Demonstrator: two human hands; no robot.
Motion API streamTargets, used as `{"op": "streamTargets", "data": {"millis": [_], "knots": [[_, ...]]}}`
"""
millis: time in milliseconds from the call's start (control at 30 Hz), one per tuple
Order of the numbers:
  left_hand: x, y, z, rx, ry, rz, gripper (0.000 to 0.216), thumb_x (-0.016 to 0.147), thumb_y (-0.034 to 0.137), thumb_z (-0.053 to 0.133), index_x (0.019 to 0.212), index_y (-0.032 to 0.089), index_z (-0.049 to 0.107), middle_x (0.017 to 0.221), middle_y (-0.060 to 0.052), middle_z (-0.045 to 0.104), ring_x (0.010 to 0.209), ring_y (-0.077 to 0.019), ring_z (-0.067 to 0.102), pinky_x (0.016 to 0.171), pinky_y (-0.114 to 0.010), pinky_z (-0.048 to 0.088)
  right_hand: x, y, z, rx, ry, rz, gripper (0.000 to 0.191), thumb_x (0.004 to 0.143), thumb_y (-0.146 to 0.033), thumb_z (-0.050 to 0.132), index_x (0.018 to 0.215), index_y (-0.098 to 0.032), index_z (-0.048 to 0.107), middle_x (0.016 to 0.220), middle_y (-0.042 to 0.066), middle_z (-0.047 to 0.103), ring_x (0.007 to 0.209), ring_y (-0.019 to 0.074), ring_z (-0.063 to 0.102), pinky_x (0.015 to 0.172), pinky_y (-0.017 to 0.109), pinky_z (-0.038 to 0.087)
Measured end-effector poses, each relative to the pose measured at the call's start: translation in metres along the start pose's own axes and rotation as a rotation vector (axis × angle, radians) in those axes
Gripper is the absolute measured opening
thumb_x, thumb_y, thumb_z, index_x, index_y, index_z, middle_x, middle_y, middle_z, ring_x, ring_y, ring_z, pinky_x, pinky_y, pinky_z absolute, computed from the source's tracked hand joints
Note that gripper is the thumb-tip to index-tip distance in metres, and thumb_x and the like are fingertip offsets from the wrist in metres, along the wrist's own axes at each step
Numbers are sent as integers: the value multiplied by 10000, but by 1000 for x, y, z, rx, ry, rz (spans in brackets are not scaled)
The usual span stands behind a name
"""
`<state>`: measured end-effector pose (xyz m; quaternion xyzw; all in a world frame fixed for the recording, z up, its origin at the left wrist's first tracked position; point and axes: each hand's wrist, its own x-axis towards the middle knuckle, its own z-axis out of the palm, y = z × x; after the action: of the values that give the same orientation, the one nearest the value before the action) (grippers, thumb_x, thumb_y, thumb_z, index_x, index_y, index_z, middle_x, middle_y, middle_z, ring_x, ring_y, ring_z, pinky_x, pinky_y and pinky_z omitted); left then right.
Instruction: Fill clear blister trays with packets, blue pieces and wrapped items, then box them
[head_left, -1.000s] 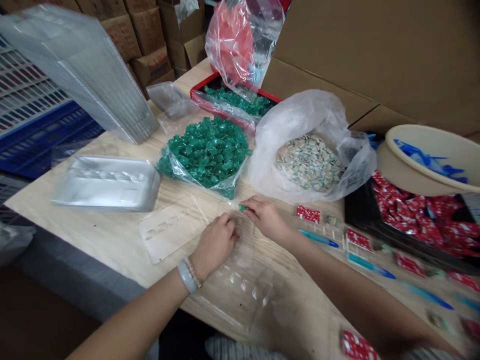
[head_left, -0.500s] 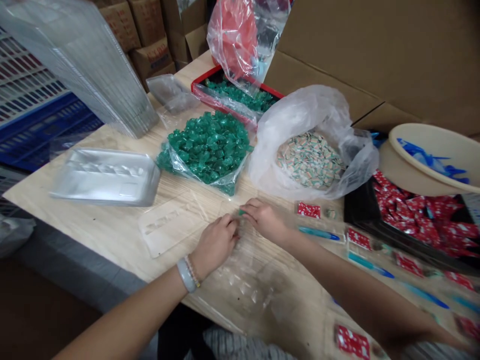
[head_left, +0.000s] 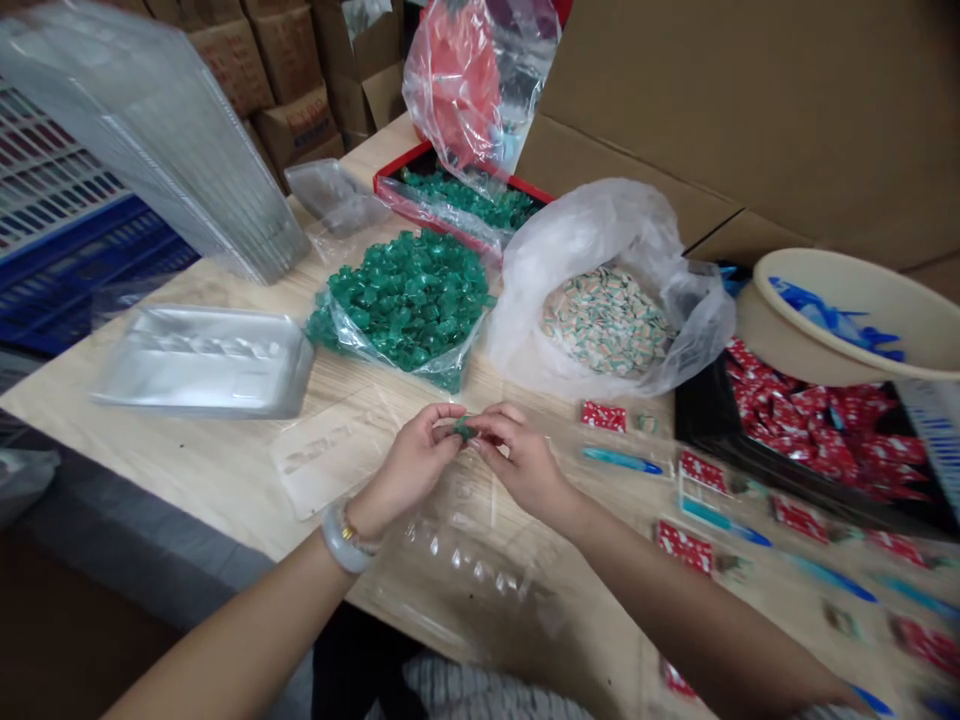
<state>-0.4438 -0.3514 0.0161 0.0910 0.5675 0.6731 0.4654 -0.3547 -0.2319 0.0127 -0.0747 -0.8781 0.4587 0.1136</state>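
Observation:
Over the table, a small translucent green plastic piece (head_left: 464,428) is pinched between the fingertips of my left hand (head_left: 415,450) and my right hand (head_left: 527,468). Fingers partly cover it, so its exact shape is hidden. Below my hands lies a clear moulded plastic tray (head_left: 480,565), and another clear tray (head_left: 319,452) rests to the left. Just beyond my hands a heap of similar green pieces (head_left: 416,300) spills from an opened clear bag. Right of that heap, a white plastic bag (head_left: 525,270) holds many small flat printed pieces (head_left: 609,322).
Stacked clear trays (head_left: 206,365) sit at left, with a taller stack (head_left: 172,130) behind. Right stand a beige bowl (head_left: 780,300) of blue pieces and a black box (head_left: 697,430) of red packets. Filled trays with red packets (head_left: 682,545) and blue pens (head_left: 724,522) cover the right side.
My left hand has turned and come up to the green piece, which my right hand held at its fingertips. Both hands now meet at it. The view has shifted slightly.

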Motion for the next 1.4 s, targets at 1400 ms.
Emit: {"op": "streamTargets", "data": {"millis": [1400], "knots": [[-10,-4,3,-486,-206,-389,133,701,212,638,788,116,610,667,-5,556,605,-74,525,644,-239,470,-31,-6,-1,-133,238,-138,411,798,-99,464,1142,-320,501,959,49,552,890,153,553,744,299,494]]}}
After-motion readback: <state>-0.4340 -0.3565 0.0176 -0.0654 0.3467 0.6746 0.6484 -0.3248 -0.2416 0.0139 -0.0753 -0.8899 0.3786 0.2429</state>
